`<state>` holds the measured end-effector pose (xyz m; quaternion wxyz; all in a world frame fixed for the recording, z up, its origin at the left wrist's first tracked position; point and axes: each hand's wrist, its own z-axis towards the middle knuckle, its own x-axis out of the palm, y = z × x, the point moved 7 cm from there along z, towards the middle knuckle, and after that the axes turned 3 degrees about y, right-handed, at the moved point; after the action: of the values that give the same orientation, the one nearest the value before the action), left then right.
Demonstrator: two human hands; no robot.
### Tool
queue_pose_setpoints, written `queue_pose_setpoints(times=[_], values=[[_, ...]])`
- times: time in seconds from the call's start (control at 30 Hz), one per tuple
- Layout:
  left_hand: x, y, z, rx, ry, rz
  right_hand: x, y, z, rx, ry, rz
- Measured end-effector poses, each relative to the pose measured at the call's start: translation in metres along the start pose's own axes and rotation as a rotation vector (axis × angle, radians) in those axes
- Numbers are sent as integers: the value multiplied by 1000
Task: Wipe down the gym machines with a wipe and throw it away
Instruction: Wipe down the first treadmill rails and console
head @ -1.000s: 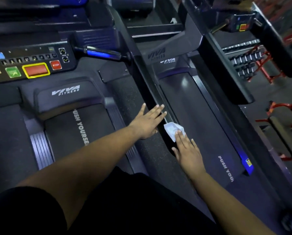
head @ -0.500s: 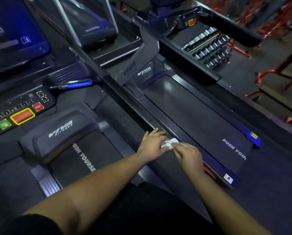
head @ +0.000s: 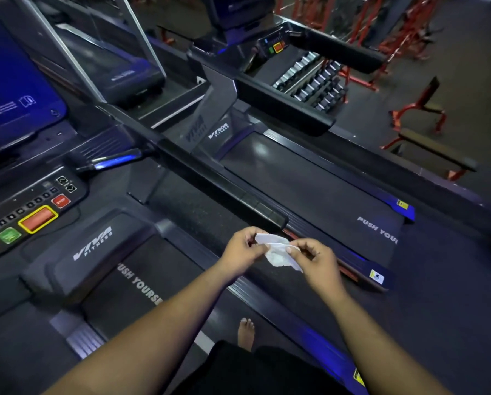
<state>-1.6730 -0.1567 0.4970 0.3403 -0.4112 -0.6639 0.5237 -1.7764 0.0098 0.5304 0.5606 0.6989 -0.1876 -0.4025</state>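
2 treadmills, the near treadmill and the far treadmill, both read "VIVA FITNESS" and "PUSH YOUR…"; a red console button says "STOP". Between them, left hand and right hand each pinch the white wipe, fingers curled, held in the air.

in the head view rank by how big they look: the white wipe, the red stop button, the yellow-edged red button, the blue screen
1. blue screen
2. white wipe, though it is nearer the camera
3. yellow-edged red button
4. red stop button
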Motion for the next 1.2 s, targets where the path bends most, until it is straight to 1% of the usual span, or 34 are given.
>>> queue_pose_setpoints(times=[0.1,0.17,0.2,0.27,0.37,0.4,0.47,0.53,0.57,0.63,0.67,0.77,0.8,0.83,0.9,0.97,1.0,1.07,1.17,1.2], values=[[-5,-6,-10,34,35,210,1,15,-2,17,-9,90],[-4,-13,-11,37,81,288,0,28,2,-1,15,114],[-3,-17,-12,31,99,266,-2,34,5,-18,36,131],[1,-25,-13,8,104,96,-11,44,11,-64,93,164],[3,-32,-11,-49,25,-200,-32,44,19,-112,191,141],[5,-35,-9,-58,6,-259,-38,43,20,-138,213,101],[21,-44,-4,-53,-31,-339,-56,39,22,-267,248,-42],[41,-51,2,-61,-78,-386,-71,28,20,-379,341,-196],[50,-53,6,-62,-105,-371,-78,19,20,-401,406,-282],[70,-56,16,-45,-150,-283,-94,1,19,-385,537,-454],[80,-58,20,-33,-159,-231,-104,-4,21,-377,542,-469],[106,-67,30,6,-176,-66,-127,7,37,-403,366,-344],[114,-71,33,27,-177,-19,-130,11,43,-406,338,-346],[118,-74,35,47,-169,17,-125,15,49,-379,345,-363],[126,-80,40,87,-158,37,-115,11,65,-250,446,-376],[126,-84,42,108,-178,-1,-107,6,76,-149,517,-312],[122,-86,43,107,-204,-24,-104,9,82,-136,516,-272],[113,-83,45,71,-225,-96,-99,11,94,-84,505,-160],[96,-69,55,-26,-195,-173,-85,16,111,39,520,25],[88,-64,59,-47,-207,-185,-80,16,116,78,533,79]])
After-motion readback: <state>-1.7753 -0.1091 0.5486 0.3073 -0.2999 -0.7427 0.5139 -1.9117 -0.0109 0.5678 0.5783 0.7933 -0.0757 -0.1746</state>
